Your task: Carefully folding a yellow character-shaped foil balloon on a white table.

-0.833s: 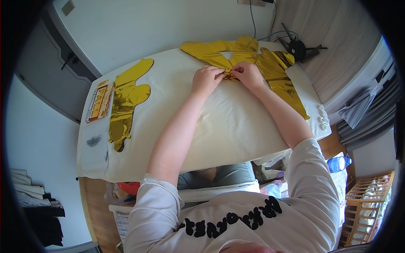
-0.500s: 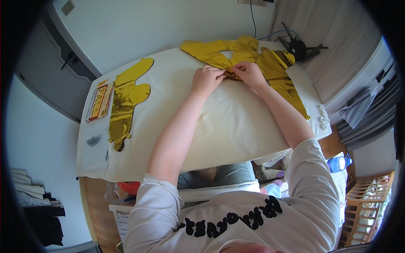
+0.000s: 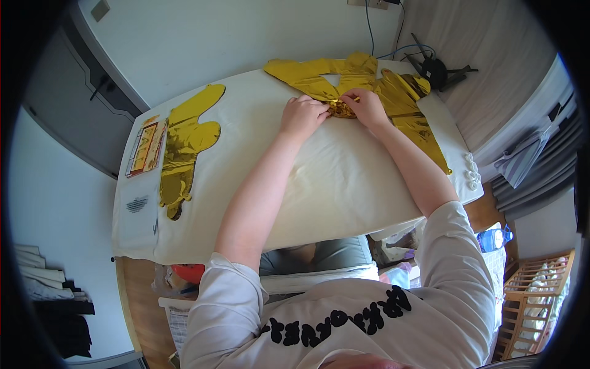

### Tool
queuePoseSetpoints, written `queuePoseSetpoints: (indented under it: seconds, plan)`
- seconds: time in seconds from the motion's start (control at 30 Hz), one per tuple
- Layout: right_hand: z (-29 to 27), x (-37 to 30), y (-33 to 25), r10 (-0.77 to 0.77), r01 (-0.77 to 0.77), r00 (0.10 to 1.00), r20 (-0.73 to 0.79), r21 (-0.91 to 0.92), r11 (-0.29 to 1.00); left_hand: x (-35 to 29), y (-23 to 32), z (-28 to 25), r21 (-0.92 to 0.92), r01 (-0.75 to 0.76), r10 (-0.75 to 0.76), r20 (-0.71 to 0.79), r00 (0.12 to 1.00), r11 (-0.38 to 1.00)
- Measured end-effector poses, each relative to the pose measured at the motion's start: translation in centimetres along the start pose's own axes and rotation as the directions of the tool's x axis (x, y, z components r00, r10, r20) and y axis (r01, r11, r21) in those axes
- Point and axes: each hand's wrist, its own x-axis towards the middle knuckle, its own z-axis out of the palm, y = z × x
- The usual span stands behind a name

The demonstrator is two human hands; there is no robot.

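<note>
Hands (image 3: 302,115) (image 3: 367,106) both pinch the gold foil balloon (image 3: 362,83) at the table's (image 3: 344,184) far edge, fingers closed on its crumpled middle. We judge we're mid-flattening; next move likely needs gentle, even pressure.

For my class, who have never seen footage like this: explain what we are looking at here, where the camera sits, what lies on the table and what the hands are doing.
There is no machine here, only a person working with bare hands. The one picture comes from a wide fisheye camera worn on the person's head, looking down, so the forearms enter from below and straight edges bend near the rim. The person sits at a table covered with a white cloth. At its far edge lies a crumpled gold foil balloon. The left hand and the right hand meet at its middle, fingers pinching a bunched part of the foil. Off to the left lies a second gold foil shape, flat and untouched, with a flat printed packet beside it. A black stand with legs sits at the far right corner.
</note>
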Motion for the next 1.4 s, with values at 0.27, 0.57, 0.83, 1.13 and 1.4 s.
queuePoseSetpoints:
  seconds: [0.27, 0.57, 0.83, 1.13, 1.4]
  plan:
    - [0.3, 0.2, -0.1, 0.027, -0.027, 0.999, -0.028, 0.007, 1.000, -0.1, -0.3, 0.0, -0.023, 0.036, -0.035, 0.027, 0.999, 0.999]
    - [0.1, 0.0, 0.0, 0.004, -0.004, 1.000, -0.007, 0.016, 1.000, 0.2, 0.5, -0.1, -0.111, -0.005, -0.006, -0.096, 0.995, 0.994]
    - [-0.3, -1.4, -1.5, -0.287, 0.303, 0.953, 0.103, -0.243, 0.921, -0.1, -0.1, 0.1, -0.212, 0.007, 0.008, 0.073, 0.997, 0.977]
    - [0.1, -1.2, -1.2, -0.204, 0.222, 0.975, 0.088, -0.315, 0.923, 0.2, 0.2, -0.2, -0.292, 0.085, -0.061, 0.091, 0.994, 0.953]
    - [0.4, -1.4, -1.6, -0.291, 0.258, 0.957, 0.002, -0.469, 0.845, -0.1, -0.6, 0.9, -0.332, 0.148, -0.133, 0.068, 0.989, 0.932]
